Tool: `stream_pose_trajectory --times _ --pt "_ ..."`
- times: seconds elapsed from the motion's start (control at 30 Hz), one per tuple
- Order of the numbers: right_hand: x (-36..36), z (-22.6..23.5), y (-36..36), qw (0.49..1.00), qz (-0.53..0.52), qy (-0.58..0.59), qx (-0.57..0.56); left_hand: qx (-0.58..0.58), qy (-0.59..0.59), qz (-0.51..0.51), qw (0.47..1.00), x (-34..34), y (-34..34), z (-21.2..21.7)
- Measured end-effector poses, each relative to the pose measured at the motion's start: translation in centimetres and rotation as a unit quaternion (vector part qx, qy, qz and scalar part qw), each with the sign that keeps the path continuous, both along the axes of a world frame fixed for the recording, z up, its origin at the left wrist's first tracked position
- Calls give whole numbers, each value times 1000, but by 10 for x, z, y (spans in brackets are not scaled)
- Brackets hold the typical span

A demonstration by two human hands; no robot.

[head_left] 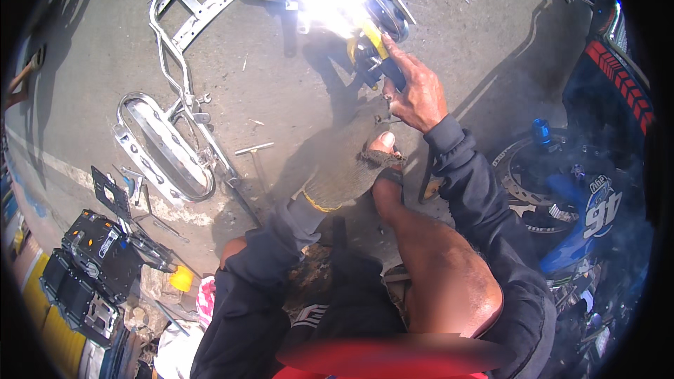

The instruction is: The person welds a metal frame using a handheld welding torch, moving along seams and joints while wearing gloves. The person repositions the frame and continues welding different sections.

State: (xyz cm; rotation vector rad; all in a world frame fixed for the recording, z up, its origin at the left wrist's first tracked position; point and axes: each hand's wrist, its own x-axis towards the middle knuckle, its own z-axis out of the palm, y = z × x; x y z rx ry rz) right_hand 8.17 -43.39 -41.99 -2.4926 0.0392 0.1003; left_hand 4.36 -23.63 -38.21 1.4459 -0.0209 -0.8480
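Observation:
My right hand (419, 95) is closed around a yellow-and-black hand tool (373, 38), its index finger stretched along the yellow part. The tool's far end is lost in a dazzling white-blue glare (337, 0), like a welding arc. That glare covers one end of a silver tubular metal frame (184, 24) on the ground. A grey knit glove with a yellow-edged cuff covers my left hand (344, 175), which reaches forward over my sandalled foot (383, 142). The glove's fingers blend into the shadowed ground, so their grip cannot be made out.
Left of me lie an oval slotted metal piece (165, 151), a T-handled tool (254, 149), and black cases (105, 245) near a yellow object (181, 278). At right are a brake disc (509, 168), a blue panel (583, 217), a blue can (540, 131) and a red-and-black part (618, 84).

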Motion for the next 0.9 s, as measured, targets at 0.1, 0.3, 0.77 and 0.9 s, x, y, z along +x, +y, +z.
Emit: stream_pose_trajectory --times 0.1,0.3,0.77,0.9 --pt "0 -3 -2 1000 -3 20 -14 6 -20 7 1000 0 -1 0" --pt "3 0 -2 1000 4 15 -15 46 -102 -2 994 3 3 13" --pt "10 1 -2 999 -12 30 -6 10 -32 3 999 7 3 12" --pt "10 5 0 1000 -13 24 -13 -31 -22 19 999 8 0 13"
